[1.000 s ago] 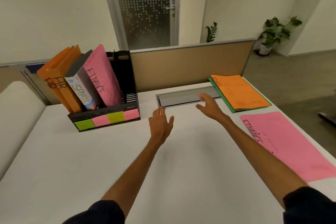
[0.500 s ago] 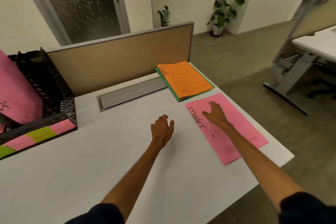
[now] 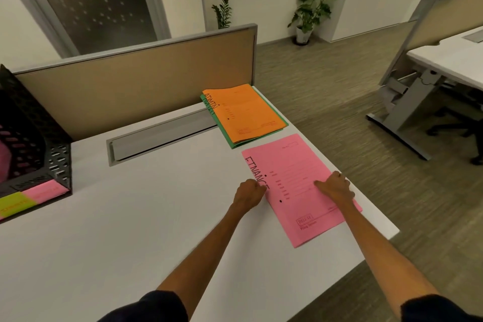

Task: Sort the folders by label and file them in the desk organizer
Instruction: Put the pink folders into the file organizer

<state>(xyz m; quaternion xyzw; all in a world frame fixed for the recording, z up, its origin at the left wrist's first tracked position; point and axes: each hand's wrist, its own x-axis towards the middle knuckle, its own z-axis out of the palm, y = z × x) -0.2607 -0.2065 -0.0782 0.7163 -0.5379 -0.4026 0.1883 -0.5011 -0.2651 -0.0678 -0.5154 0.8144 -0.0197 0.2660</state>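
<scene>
View from above over a white desk (image 3: 130, 243). Pink folder (image 3: 300, 188) marked FINANCE lying flat near the right edge of the desk, its far-right corner close to that edge. Left hand (image 3: 248, 195) at the folder's left, spine-side edge, fingers curled together against the edge (whether any are under it cannot be told). Right hand (image 3: 335, 187) resting palm down on the folder's right half, fingers spread flat, pressing on the cover rather than gripping it. Just beyond the pink folder, an orange folder (image 3: 245, 112) marked ADMIN stacked on a green folder (image 3: 230, 137), of which only a thin margin shows; stack close to the far right corner of the desk, beside the end of a tan partition (image 3: 136, 86). Grey cable tray lid (image 3: 162, 136) set into the desk along the partition. Black mesh desk organizer (image 3: 34, 138) at the far left, partly cut off, with pink and yellow-green labels along its front. Wide bare desk surface between organizer and hands. Carpeted floor to the right, another desk beyond.
</scene>
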